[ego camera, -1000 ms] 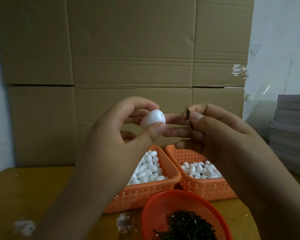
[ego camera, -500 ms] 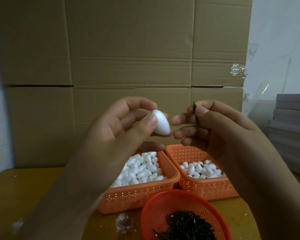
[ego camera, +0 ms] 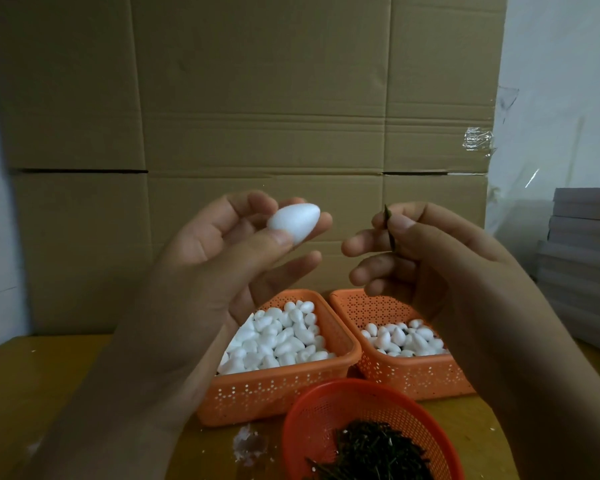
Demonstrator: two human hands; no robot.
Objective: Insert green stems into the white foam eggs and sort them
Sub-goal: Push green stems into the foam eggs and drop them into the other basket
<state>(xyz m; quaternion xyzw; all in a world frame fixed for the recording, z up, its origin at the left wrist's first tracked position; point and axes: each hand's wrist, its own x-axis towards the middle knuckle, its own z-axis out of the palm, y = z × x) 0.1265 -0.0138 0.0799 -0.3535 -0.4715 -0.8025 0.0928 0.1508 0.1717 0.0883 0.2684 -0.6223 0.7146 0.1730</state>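
My left hand is raised in front of me and holds a white foam egg between thumb and fingertips, its narrow end pointing right. My right hand pinches a thin green stem between thumb and forefinger, held upright. A gap separates egg and stem. Below, a left orange basket holds several white foam eggs. A right orange basket holds fewer eggs. A round red basket at the front holds a heap of green stems.
Large cardboard boxes form a wall behind the wooden table. A stack of grey boards stands at the right. White crumbs lie on the table by the red basket.
My hands have drawn apart. The egg moved left and turned so its narrow end points right. The stem stayed pinched in my right hand, now clear of the egg.
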